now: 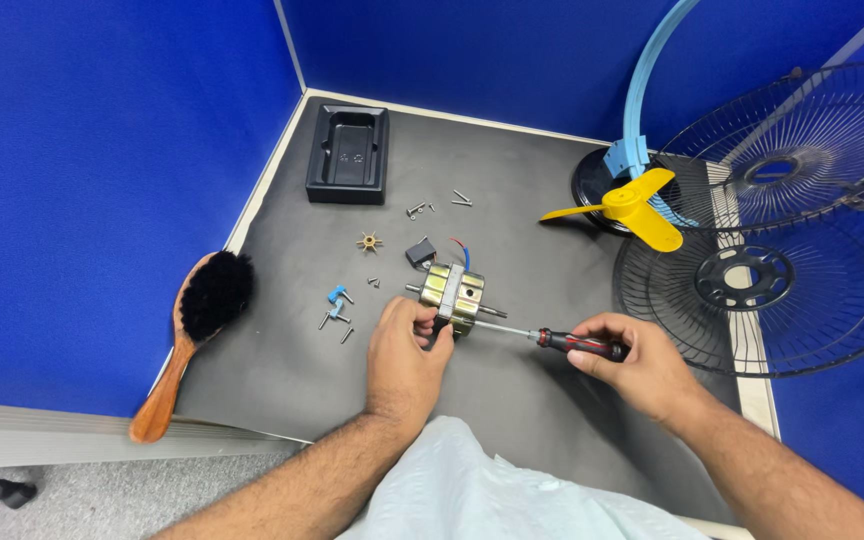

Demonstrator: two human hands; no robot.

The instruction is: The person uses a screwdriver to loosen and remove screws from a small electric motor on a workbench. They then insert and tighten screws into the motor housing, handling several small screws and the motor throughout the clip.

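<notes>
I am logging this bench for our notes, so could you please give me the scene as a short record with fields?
Surface: dark grey mat between blue partition walls
Left hand: left hand grips the metal fan motor
Right hand: right hand holds a red and black screwdriver, its tip at the motor
Loose parts: small screws, a blue clip, a small tan gear
Left side: wooden brush with black bristles
Back: black tray
Right side: yellow fan blade, two black wire guards
</notes>
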